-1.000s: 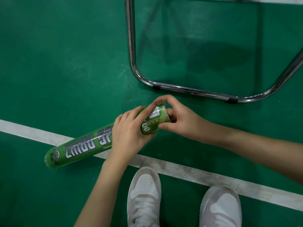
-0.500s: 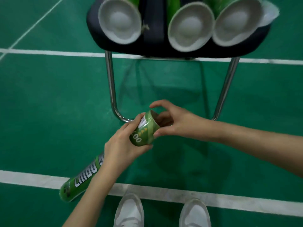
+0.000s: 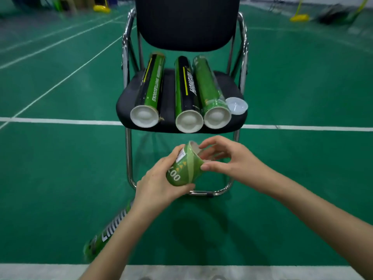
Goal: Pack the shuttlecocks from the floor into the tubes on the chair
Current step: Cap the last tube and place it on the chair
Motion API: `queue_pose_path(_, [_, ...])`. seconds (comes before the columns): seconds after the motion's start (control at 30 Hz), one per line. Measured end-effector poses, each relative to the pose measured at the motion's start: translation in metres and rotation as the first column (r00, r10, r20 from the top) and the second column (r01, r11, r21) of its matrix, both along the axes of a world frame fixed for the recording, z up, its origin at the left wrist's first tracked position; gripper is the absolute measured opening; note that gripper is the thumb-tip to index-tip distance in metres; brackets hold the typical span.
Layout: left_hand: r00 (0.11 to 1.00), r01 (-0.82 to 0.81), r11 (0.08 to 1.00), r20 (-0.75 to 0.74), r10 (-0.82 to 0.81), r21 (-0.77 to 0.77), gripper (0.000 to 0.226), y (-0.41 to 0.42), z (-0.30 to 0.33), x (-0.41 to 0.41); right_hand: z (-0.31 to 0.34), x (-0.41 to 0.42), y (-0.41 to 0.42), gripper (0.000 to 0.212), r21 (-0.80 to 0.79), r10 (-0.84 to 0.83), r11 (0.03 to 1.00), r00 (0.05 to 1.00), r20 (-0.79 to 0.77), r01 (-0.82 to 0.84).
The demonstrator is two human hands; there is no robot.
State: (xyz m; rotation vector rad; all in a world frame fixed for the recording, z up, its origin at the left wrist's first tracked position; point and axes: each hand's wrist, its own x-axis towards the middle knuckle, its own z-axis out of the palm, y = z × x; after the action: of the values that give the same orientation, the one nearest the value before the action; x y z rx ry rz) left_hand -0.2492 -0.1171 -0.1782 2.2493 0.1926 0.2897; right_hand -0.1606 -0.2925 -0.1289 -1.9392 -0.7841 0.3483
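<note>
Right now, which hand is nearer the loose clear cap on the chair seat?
Right. The right hand is at the open mouth of the held tube, below the clear cap. The left hand grips the tube farther down and to the left.

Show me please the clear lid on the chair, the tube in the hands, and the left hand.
clear lid [image 3: 236, 105], head view, its centre.
held tube [image 3: 182, 170], head view, its green wall.
left hand [image 3: 159, 184], head view, its back.

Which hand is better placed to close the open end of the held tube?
The right hand, probably. Its fingers already curl at the open mouth of the green tube, while the left hand grips the tube body and steadies it.
</note>
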Motion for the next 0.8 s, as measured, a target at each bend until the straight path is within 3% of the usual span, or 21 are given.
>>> queue_pose_path(0.23, [0.997, 0.044, 0.991, 0.07, -0.035, -0.125, 0.088, -0.005, 0.051, 0.016, 0.031, 0.024, -0.029, 0.016, 0.115, -0.291, 0.956, 0.929, 0.23, 0.271])
queue_pose_path(0.33, [0.992, 0.098, 0.975, 0.104, -0.079, -0.199, 0.087, -0.003, 0.067, 0.033, 0.025, 0.065, -0.036, 0.013, 0.083, -0.427, 0.898, 0.813, 0.396, 0.432])
queue_pose_path(0.43, [0.984, 0.154, 0.962, 0.128, -0.128, -0.225, 0.087, -0.006, 0.076, 0.049, 0.006, 0.109, -0.038, 0.025, -0.055, -0.431, 0.849, 0.748, 0.505, 0.526])
queue_pose_path(0.6, [0.98, 0.177, 0.948, 0.134, -0.146, -0.265, 0.085, -0.013, 0.073, 0.073, -0.021, 0.145, -0.028, 0.029, -0.163, -0.369, 0.844, 0.774, 0.514, 0.511])
queue_pose_path(0.8, [0.984, 0.163, 0.928, 0.128, -0.126, -0.336, 0.086, -0.011, 0.062, 0.081, -0.02, 0.156, -0.023, 0.01, -0.062, -0.47, 0.824, 0.741, 0.481, 0.563])
